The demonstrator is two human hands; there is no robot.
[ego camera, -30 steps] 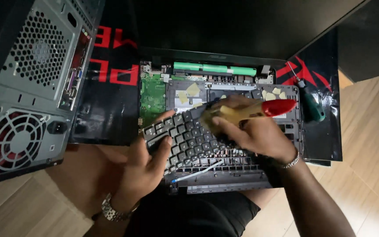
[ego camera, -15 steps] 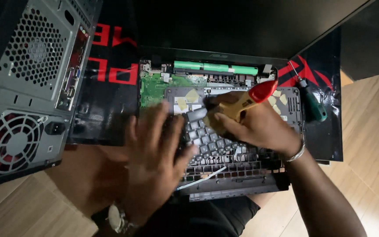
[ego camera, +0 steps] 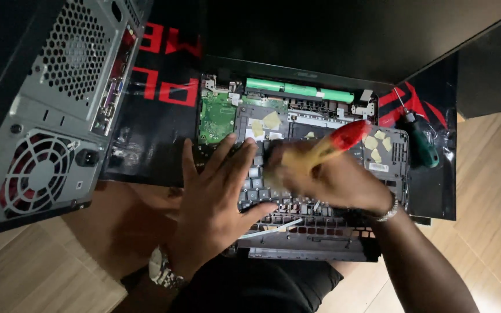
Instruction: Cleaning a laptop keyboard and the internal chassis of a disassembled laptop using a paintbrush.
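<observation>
Black keyboard (ego camera: 297,203) — flat on opened laptop (ego camera: 297,116).

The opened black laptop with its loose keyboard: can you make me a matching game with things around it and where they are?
Things:
1. green-handled screwdriver
2. grey desktop computer case
3. red-and-yellow-handled tool
4. row of green battery cells

Places:
A. in the right hand
B. left of the laptop
C. along the laptop's far edge
D. right of the laptop, on the black mat

Pairs: 1-D, 2-B, 3-A, 4-C
</observation>
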